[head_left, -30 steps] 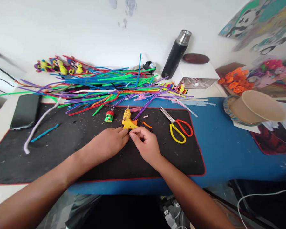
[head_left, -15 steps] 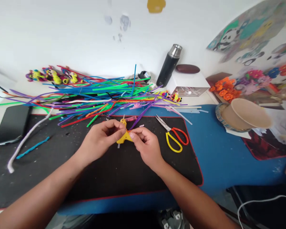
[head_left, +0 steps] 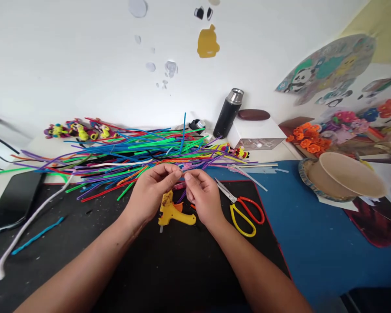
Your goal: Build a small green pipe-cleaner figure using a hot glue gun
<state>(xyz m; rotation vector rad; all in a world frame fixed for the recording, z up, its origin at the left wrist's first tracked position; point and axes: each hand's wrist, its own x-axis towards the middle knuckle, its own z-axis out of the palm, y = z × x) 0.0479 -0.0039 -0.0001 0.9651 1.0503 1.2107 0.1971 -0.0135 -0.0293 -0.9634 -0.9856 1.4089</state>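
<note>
My left hand and my right hand are raised together above the black mat, fingertips pinched and almost touching. What they pinch is too small to make out. Below and between them a yellow glue gun lies on the mat. Just behind the hands spreads a heap of colourful pipe cleaners. Scissors with yellow and red handles lie right of my right hand.
A black flask, a white box and small pipe-cleaner figures stand at the back. A paper bowl sits right on the blue table. A white pipe cleaner, a blue twist and a phone lie left.
Both hands rose and moved away from me toward the pipe-cleaner heap. The glue gun, close at my fingers before, now lies on the mat below them. The camera tilted up.
</note>
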